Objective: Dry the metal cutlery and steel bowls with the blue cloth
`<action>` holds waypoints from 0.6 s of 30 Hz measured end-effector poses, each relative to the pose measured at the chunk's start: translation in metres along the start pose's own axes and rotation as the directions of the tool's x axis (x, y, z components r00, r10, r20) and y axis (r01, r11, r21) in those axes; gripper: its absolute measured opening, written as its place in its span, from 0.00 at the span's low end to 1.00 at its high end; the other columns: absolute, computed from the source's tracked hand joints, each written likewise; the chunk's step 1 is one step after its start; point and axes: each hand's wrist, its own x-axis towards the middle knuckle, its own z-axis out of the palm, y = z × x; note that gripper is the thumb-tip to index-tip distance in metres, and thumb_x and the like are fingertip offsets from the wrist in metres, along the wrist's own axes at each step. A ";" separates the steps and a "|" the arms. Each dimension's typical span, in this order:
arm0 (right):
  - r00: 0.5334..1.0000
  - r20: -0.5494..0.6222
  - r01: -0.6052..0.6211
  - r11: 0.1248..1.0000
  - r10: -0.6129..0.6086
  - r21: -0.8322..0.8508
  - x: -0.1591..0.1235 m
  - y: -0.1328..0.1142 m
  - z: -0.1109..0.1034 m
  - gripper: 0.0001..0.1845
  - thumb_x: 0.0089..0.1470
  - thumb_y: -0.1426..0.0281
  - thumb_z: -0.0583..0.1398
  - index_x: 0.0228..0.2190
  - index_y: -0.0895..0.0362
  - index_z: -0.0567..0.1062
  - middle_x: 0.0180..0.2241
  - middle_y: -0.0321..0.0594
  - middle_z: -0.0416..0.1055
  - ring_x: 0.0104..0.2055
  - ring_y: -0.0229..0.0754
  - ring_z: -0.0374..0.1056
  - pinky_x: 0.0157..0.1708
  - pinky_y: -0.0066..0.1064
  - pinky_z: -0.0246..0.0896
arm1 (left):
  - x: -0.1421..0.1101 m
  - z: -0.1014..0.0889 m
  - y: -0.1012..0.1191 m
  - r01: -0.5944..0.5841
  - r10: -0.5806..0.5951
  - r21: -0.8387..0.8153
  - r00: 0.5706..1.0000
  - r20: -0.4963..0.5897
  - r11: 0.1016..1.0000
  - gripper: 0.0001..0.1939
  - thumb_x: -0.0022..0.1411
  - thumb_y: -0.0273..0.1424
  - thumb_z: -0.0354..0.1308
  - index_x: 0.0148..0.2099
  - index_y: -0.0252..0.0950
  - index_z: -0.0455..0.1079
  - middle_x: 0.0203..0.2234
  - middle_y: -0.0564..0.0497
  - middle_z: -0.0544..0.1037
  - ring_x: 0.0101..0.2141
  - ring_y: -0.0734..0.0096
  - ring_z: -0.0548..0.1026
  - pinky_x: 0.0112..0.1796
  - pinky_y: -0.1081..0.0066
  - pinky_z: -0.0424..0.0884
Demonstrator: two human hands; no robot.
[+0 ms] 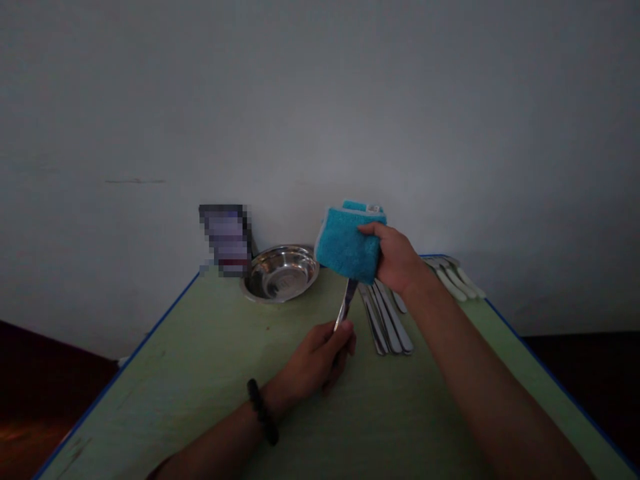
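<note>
My left hand (327,353), with a dark bead bracelet at the wrist, is closed round the lower handle of a shiny piece of metal cutlery (345,305). The cutlery slants up and slightly right. A folded blue cloth (345,243) with a pale edge and a small white tag covers its upper end, so its kind stays hidden. Gripping that cloth from the right is my right hand (397,260), thumb on the near face. Behind and to the right of the cutlery, several metal utensils (385,320) lie side by side on the table, their far ends hidden by the cloth and right hand.
A shallow steel bowl (283,275) stands at the back left of the green table (210,373), which has a blue edge. Beside it a blurred dark-framed screen (227,240) leans near the wall (320,120). Several white-handled utensils (455,279) lie at the back right.
</note>
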 end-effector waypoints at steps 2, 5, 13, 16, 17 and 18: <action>0.999 0.005 -0.040 0.999 0.040 -0.028 -0.002 0.001 -0.001 0.07 0.40 0.72 0.57 0.28 0.56 0.69 0.20 0.33 0.67 0.28 0.41 0.66 0.35 0.37 0.64 | 0.001 0.000 -0.001 0.002 -0.002 -0.022 1.000 0.000 1.000 0.22 0.60 0.48 0.43 0.27 0.34 0.61 0.09 0.61 0.58 0.09 0.83 0.55 0.10 0.82 0.51; 0.999 0.024 -0.042 0.997 0.044 -0.066 -0.001 0.003 0.000 0.07 0.39 0.73 0.57 0.27 0.56 0.68 0.19 0.31 0.64 0.27 0.39 0.65 0.34 0.36 0.63 | 0.001 0.000 0.001 -0.005 0.005 -0.039 1.000 -0.006 0.999 0.22 0.60 0.48 0.43 0.27 0.34 0.61 0.09 0.61 0.58 0.09 0.83 0.55 0.10 0.81 0.52; 0.991 0.130 0.013 0.988 -0.033 0.154 0.005 0.008 0.005 0.09 0.38 0.79 0.53 0.26 0.58 0.67 0.20 0.35 0.68 0.31 0.40 0.67 0.37 0.35 0.64 | 0.003 0.000 0.004 -0.021 0.019 -0.055 1.000 -0.023 0.998 0.22 0.60 0.48 0.43 0.27 0.35 0.61 0.07 0.61 0.57 0.08 0.83 0.53 0.09 0.81 0.49; 0.988 0.154 -0.035 0.984 0.007 0.177 0.003 0.009 0.007 0.12 0.39 0.79 0.51 0.28 0.58 0.69 0.21 0.35 0.69 0.32 0.42 0.68 0.38 0.37 0.65 | 0.004 0.000 0.003 -0.017 0.015 -0.064 0.999 -0.031 0.998 0.22 0.60 0.48 0.42 0.27 0.34 0.61 0.07 0.61 0.57 0.08 0.83 0.54 0.09 0.81 0.49; 0.987 0.157 -0.042 0.984 0.015 0.173 0.002 0.010 0.008 0.12 0.40 0.79 0.51 0.28 0.58 0.69 0.21 0.35 0.70 0.33 0.42 0.69 0.39 0.38 0.65 | 0.004 0.000 0.003 -0.017 0.015 -0.065 0.999 -0.034 0.998 0.22 0.60 0.48 0.43 0.27 0.34 0.61 0.07 0.61 0.57 0.08 0.83 0.54 0.09 0.81 0.50; 0.987 0.159 -0.045 0.986 0.019 0.162 0.001 0.010 0.008 0.11 0.41 0.78 0.51 0.29 0.58 0.69 0.22 0.35 0.71 0.33 0.42 0.69 0.39 0.38 0.65 | 0.004 0.000 0.003 -0.018 0.016 -0.067 0.999 -0.038 0.998 0.22 0.60 0.48 0.43 0.27 0.34 0.61 0.07 0.61 0.57 0.08 0.83 0.54 0.09 0.81 0.50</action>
